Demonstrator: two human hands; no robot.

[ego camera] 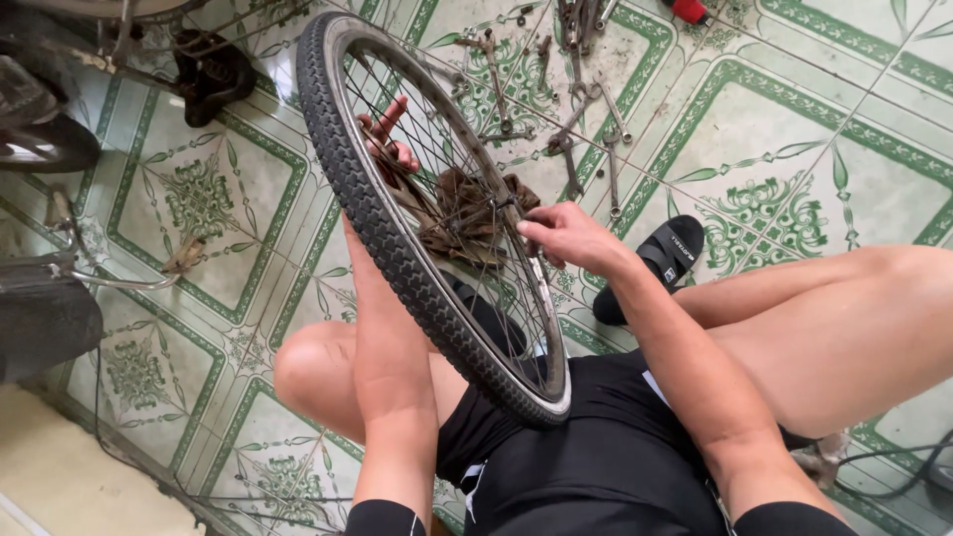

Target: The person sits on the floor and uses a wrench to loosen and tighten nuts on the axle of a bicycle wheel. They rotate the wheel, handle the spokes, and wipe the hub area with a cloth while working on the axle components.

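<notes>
Both hands work at the hub region of a bicycle wheel [437, 213] standing upright on edge between the person's knees. Right hand [566, 236] sits on the near face of the wheel, fingers curled and pinched at the hub [486, 213], though what they pinch cannot be told. Left hand [387, 144] reaches round the far side and shows through the spokes [427, 149], fingers spread and resting against them, gripping nothing visible. Of the two, the right hand is nearer the hub. The wheel's plane runs from the lap away toward the upper left, its axle pointing crosswise toward the right hand. Its tyre [377, 228] is black rubber with a blocky tread; the rim is bright metal, and the thin wire spokes carry brown, rusty grime at the centre. Beyond the wheel, metal spanners [586, 119] lie scattered on the green-patterned floor tiles [794, 149], with a black sandal [660, 260] near the right forearm.
</notes>
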